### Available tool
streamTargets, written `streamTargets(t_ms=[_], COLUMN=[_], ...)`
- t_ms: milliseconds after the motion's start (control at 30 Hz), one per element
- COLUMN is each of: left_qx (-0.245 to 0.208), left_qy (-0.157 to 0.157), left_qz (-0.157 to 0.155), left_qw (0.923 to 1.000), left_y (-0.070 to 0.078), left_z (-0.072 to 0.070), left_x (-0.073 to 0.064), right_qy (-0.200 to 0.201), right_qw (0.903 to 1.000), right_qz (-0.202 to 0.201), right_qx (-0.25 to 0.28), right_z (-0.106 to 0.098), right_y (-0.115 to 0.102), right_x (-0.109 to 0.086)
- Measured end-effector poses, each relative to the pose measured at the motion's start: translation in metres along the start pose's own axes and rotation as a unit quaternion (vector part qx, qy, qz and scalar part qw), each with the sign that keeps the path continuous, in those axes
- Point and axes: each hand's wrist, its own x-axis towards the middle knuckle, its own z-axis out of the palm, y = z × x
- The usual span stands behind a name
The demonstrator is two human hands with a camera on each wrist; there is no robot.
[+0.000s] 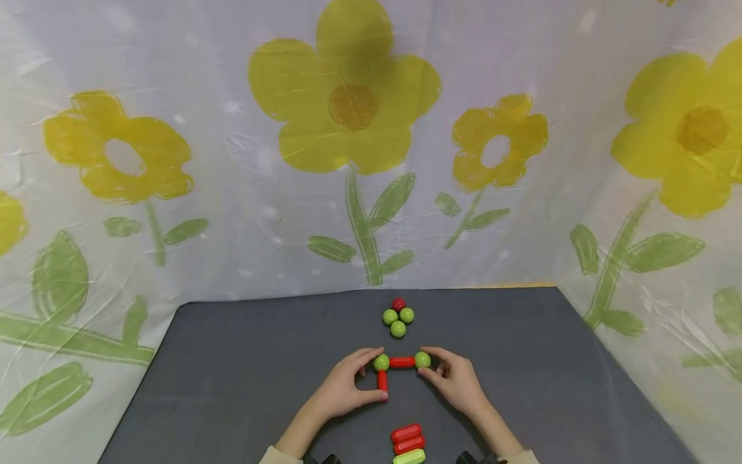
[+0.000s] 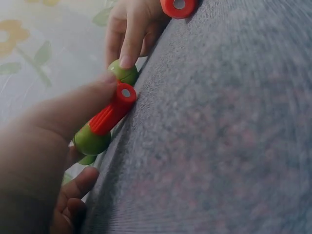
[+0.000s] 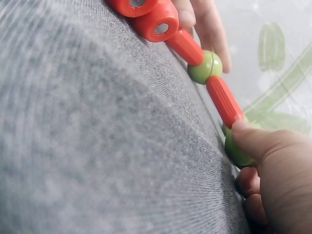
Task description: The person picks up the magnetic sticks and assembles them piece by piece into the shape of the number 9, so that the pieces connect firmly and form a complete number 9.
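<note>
Two green balls and two red magnetic rods are joined in a corner shape on the dark table. My left hand [image 1: 339,386] spans one side, index fingertip at the left green ball [image 1: 381,363] and thumb at the near end of the lower red rod [image 1: 382,380]. A silver disc shows on that rod's end in the left wrist view. Across the top, another red rod [image 1: 402,362] links the left ball to the right green ball [image 1: 422,359]. Between thumb and index finger, my right hand [image 1: 456,383] pinches this right ball.
Beyond the hands, a red ball [image 1: 398,304] and three green balls, one being the nearest green ball [image 1: 397,329], sit clustered. Closer in lie two red rods [image 1: 409,444] and a yellow-green rod [image 1: 409,457]. A flower-painted sheet [image 1: 232,212] hangs behind the table [image 1: 243,361].
</note>
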Motion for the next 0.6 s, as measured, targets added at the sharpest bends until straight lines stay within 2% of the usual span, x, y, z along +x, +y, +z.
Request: streamTargets(t_ms=[200, 600], left_qx=[0.015, 0.014], left_qy=[-0.004, -0.004], left_qz=[0.002, 0.008], left_qw=[0.9999, 0.9999], left_y=[-0.0012, -0.0016], left_z=[0.0007, 0.0001], left_x=[-0.0049, -0.0052], right_qy=[-0.003, -0.005], right_qw=[1.0000, 0.9998], right_qz=[0.008, 0.017], right_qx=[0.000, 0.003], right_z=[0.0005, 0.0003], right_y=[-0.0006, -0.0010], right_x=[0.0005, 0.0001])
